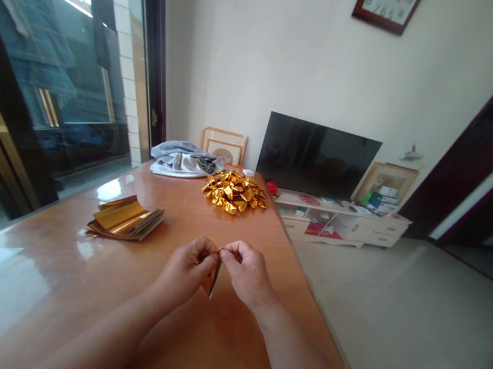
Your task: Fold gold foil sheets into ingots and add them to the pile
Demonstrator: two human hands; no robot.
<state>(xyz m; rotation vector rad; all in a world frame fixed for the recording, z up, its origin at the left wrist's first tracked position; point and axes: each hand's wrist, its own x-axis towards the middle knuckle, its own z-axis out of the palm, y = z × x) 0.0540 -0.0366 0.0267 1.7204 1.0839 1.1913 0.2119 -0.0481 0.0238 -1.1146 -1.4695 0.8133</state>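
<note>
Between my hands is a partly folded sheet of gold foil paper (210, 282), its pointed lower end hanging down. My left hand (189, 267) pinches it from the left, thumb and fingers closed. My right hand (247, 271) grips its upper edge from the right, also with closed fingers. The fingers cover much of the sheet. Left of my hands lies a stack of gold foil paper sheets (127, 221), the top ones curling up. Farther back is a heap of folded gold foil pieces (233, 192).
The glossy wooden table (79, 302) has its right edge close beside my right arm. Folded grey-blue cloth (181, 161) lies at the far end. Beyond stand a television (317, 157) and a low white cabinet (360, 228).
</note>
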